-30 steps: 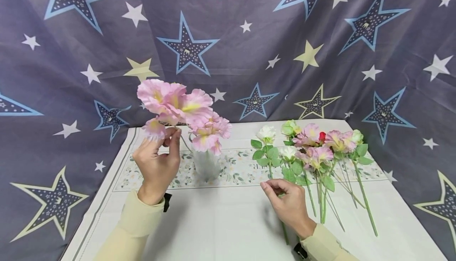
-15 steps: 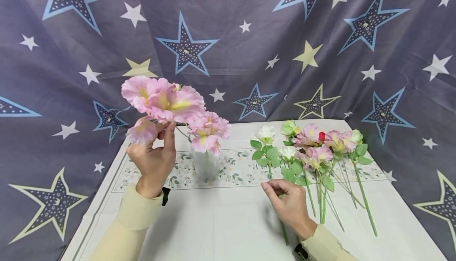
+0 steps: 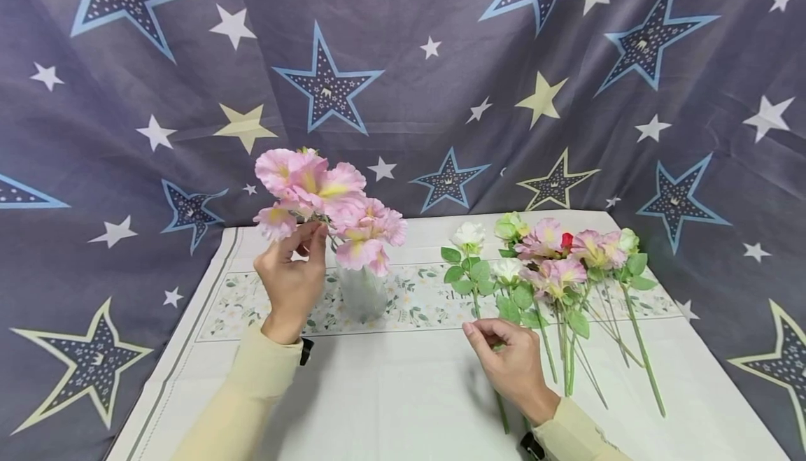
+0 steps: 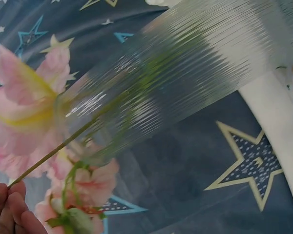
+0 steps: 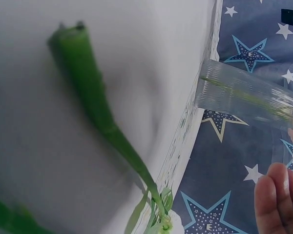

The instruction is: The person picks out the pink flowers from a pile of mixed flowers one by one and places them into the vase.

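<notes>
My left hand (image 3: 291,275) pinches the thin stem (image 4: 63,144) of a pink artificial flower (image 3: 308,185) with a yellow centre. In the left wrist view, that stem runs into the mouth of a ribbed clear glass vase (image 4: 171,80). Another pink flower (image 3: 368,233) leans over the vase's right rim in the head view. My right hand (image 3: 513,363) hovers over the near side of the table, fingers loosely curled and nothing visible in them. A green stem (image 5: 90,87) lies beneath it, partly hidden by the hand in the head view.
Several artificial flowers lie on the table's right side, among them a white rose (image 3: 469,237), pink blooms (image 3: 557,275) and a small red bud (image 3: 567,241). A floral printed band (image 3: 415,300) crosses the white tablecloth (image 3: 390,398). A starry curtain (image 3: 403,83) hangs behind.
My left hand first drew the pink flower leftward, then brought it back right, closer to the vase and slightly lower. My right hand has stayed in place.
</notes>
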